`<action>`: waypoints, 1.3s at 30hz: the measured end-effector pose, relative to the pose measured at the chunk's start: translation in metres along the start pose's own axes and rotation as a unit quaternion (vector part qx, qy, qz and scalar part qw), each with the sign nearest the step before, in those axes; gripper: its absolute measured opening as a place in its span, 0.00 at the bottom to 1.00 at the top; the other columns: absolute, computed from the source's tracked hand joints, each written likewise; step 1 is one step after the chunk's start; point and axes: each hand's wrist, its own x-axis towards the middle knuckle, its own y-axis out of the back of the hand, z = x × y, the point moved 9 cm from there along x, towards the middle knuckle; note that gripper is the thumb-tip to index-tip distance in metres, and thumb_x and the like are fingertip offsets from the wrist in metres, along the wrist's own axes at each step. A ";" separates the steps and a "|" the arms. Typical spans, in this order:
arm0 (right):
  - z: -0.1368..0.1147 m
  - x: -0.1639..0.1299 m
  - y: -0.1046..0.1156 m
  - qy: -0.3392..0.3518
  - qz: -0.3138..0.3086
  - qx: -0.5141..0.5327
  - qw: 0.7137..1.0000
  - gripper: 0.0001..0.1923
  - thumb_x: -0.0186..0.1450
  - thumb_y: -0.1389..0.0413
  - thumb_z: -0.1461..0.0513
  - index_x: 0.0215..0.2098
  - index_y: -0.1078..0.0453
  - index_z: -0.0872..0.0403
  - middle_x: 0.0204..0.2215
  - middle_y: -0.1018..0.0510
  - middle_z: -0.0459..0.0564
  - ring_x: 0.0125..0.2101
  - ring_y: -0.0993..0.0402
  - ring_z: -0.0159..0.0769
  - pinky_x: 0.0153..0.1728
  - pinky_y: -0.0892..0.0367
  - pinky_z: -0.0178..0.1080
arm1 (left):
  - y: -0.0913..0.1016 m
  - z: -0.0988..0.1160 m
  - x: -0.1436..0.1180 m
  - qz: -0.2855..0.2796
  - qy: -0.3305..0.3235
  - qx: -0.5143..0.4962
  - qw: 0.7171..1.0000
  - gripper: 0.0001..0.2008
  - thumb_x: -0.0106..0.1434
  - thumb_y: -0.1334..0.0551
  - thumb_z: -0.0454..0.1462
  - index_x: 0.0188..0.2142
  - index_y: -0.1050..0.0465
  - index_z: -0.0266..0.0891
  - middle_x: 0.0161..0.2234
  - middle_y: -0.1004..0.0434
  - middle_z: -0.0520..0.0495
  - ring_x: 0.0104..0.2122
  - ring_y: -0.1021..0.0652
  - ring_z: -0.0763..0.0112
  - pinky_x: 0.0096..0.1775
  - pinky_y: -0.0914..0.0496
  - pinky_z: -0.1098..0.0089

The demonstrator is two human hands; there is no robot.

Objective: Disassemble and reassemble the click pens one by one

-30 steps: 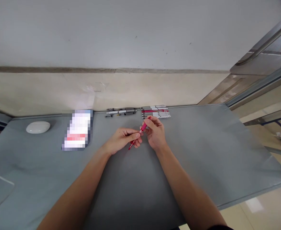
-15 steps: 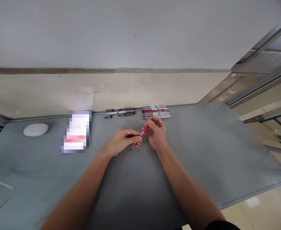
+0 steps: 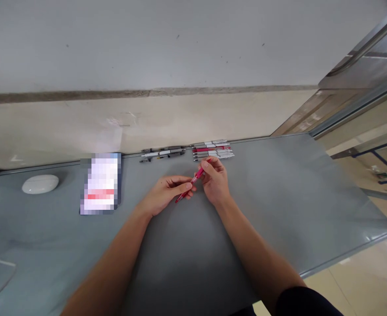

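Red pen (image 3: 193, 181) apparently between left hand (image 3: 167, 195) and right hand (image 3: 215, 182).

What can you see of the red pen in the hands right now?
The red pen is slim, with a translucent-looking red barrel, probably plastic. It is held above the grey table, tilted, its lower end toward the person's left and its upper end toward the right. The left hand pinches the lower part; the right hand grips the upper end. Finer parts are too small to tell.

Office-like workroom: grey desk (image 3: 279, 197), rows of pens (image 3: 213, 150)
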 end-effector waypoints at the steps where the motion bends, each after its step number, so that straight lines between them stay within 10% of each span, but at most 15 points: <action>1: -0.001 0.000 0.001 0.003 0.008 0.003 1.000 0.14 0.51 0.31 0.59 0.28 0.32 0.49 0.28 0.29 0.38 0.24 0.33 0.24 0.26 0.29 0.31 | 0.002 -0.001 0.001 0.011 -0.005 -0.002 1.000 0.14 0.57 0.28 0.42 0.41 0.18 0.39 0.34 0.18 0.46 0.31 0.23 0.72 0.38 0.28 0.69; 39: -0.002 -0.003 -0.002 0.018 -0.017 -0.016 1.000 0.12 0.53 0.31 0.60 0.29 0.30 0.50 0.27 0.27 0.37 0.23 0.30 0.25 0.25 0.27 0.33 | 0.003 -0.007 0.001 -0.009 0.034 0.022 0.999 0.15 0.56 0.28 0.44 0.41 0.17 0.41 0.35 0.17 0.45 0.32 0.22 0.71 0.38 0.30 0.69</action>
